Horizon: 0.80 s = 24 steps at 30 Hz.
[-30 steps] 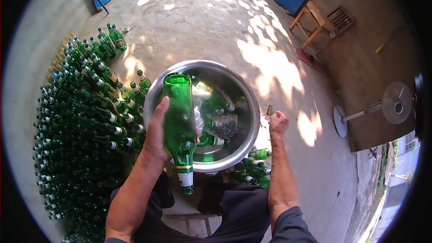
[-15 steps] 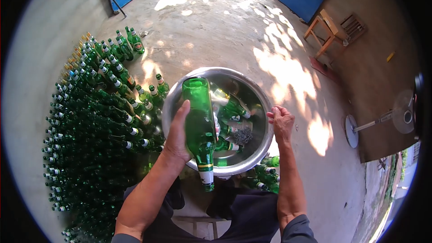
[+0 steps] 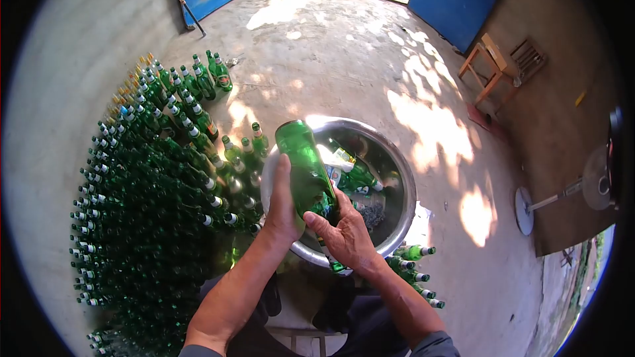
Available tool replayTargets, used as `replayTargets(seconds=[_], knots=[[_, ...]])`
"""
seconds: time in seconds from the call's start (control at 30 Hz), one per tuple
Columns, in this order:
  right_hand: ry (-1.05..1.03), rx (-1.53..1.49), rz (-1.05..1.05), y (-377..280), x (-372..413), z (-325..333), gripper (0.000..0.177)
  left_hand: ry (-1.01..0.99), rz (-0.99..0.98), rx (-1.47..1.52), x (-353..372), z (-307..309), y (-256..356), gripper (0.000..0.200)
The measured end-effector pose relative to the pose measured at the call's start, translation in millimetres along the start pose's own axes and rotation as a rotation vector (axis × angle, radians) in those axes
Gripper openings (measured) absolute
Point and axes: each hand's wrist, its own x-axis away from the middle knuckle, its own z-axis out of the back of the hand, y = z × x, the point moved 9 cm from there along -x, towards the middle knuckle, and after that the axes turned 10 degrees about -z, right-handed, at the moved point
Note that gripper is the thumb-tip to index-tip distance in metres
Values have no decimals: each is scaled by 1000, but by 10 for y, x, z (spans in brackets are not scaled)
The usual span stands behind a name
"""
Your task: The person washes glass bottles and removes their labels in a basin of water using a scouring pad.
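A green glass bottle (image 3: 304,158) is held neck-down and tilted over the near left part of a round metal basin (image 3: 405,158). My left hand (image 3: 284,208) wraps round its left side. My right hand (image 3: 344,231) grips it lower down, near the shoulder and neck, with the neck end showing below. Inside the basin lie more green bottles (image 3: 365,177), something white, and a dark grey scouring ball (image 3: 374,215). The hands hide part of the basin's contents.
Many green bottles (image 3: 145,205) stand packed on the left. Several lie at the basin's lower right (image 3: 413,266). A wooden chair (image 3: 493,63) and a standing fan (image 3: 562,192) are on the right. Blue doors (image 3: 456,0) stand at the back.
My right hand has moved left from beyond the basin's right rim and now grips the bottle. The bottle's neck has swung to the right. The whole view has shifted slightly.
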Motion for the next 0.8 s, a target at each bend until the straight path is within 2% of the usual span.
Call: replayTargets(seconds=[0.13,0.2,0.23,0.33,0.4,0.43,0.5,0.53,0.67,0.73,0.8], knots=[[78,203,47,-86,7,46,83,19,-41,-83,23,-63,25,56],[185,462,106,-155,39,59,87,114,-18,-133,25,77,-48,46],[183,463,106,-148,38,56,87,116,-18,-131,29,76,-47,46],[79,348,23,12,-45,12,86,157,-62,-128,-26,125,50,40],[92,421,289,-73,-35,-30,86,130,-97,13,-125,202,101,42],[90,414,288,-98,-23,-22,86,134,-97,7,-143,217,133,42],[-136,-7,0,65,-62,-86,83,241,-133,32,-177,322,216,47],[-177,-105,-83,156,-68,-128,80,244,-147,63,-192,317,265,50],[-206,-205,-157,162,-54,-89,72,220,-184,121,-224,286,410,51],[-88,48,-53,153,-73,10,62,222,-194,113,-249,253,426,53],[-50,-15,-3,190,-74,40,59,226,-204,107,-259,265,429,55]])
